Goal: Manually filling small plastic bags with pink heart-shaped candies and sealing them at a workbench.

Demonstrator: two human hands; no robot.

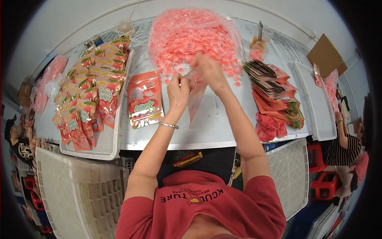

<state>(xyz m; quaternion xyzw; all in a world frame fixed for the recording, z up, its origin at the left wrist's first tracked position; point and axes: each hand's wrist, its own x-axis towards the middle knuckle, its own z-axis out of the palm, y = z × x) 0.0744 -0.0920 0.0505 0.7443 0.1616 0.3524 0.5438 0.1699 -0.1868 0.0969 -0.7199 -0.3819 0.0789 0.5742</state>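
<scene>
In the middle of the table my left hand (178, 92) is closed, its fingers pinching the edge of a partly clear, pinkish pouch (195, 97) that hangs with one corner down. My right hand (211, 72) is smeared by motion at the top of this pouch, so its fingers cannot be read. Just beyond both hands, small pink wrapped pieces (199, 42) lie heaped in a big clear plastic bag, several of them spilled at its near edge. A flat red pouch (145, 102) with a clear window lies to the left of my left forearm.
Filled pouches (85, 93) crowd a white tray (114, 153) at left. Stacked flat pouches (274, 89) and a red cloth (271, 126) lie at right, beside another white tray (318, 107). Stacked crates (59, 187) stand below the table's front edge. Another person (343, 143) sits far right.
</scene>
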